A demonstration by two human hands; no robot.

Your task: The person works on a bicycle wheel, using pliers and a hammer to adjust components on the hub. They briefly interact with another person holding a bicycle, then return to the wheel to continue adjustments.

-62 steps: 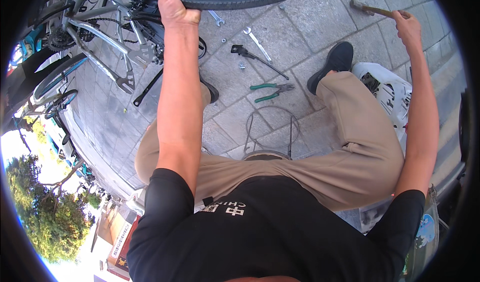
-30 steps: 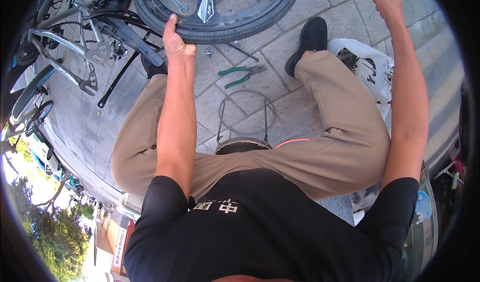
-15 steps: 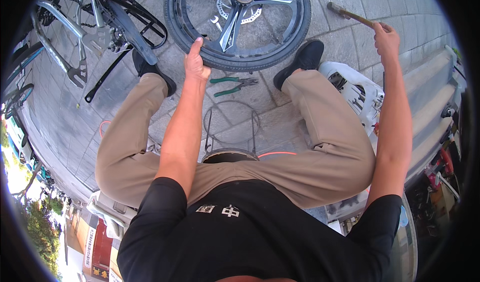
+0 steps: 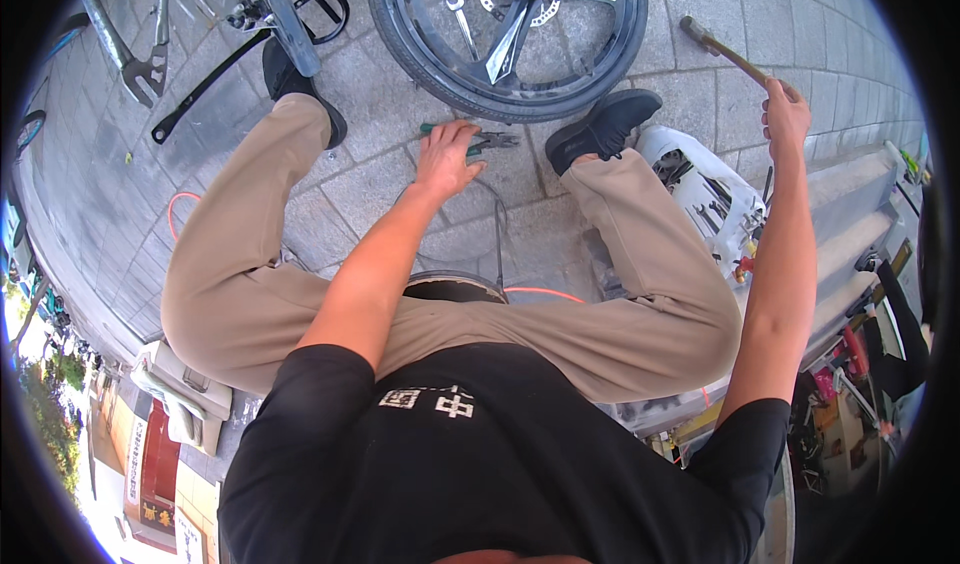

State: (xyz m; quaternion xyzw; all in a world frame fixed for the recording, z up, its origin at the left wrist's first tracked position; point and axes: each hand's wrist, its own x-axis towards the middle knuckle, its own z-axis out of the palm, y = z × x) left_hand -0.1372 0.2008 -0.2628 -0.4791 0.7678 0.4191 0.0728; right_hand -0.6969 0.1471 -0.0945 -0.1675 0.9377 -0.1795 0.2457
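Note:
My left hand (image 4: 448, 159) is lowered over the green handles of a pair of pliers (image 4: 495, 141) on the paving. Its fingers are stretched forward and the thumb stands apart; the palm hides most of the handles. Just beyond lies a bicycle wheel (image 4: 505, 104) with a black tyre, three broad spokes and a brake disc (image 4: 545, 11). Through a gap in the spokes, a small spanner (image 4: 462, 26) shows on the ground. Out to the right, my right hand (image 4: 787, 116) is closed round the wooden handle of a hammer (image 4: 735, 57), its head pointing away to the left.
A bicycle frame (image 4: 125, 59) with a black rack (image 4: 325, 4) lies at the far left. By my right leg sits a white container (image 4: 700, 189) with several tools in it. An orange hose (image 4: 545, 292) runs beneath my legs, near a dark round-rimmed container (image 4: 455, 286).
My left hand has let go of the wheel's tyre and come down onto the pliers. The wheel now lies farther from me. The right hand still grips the hammer.

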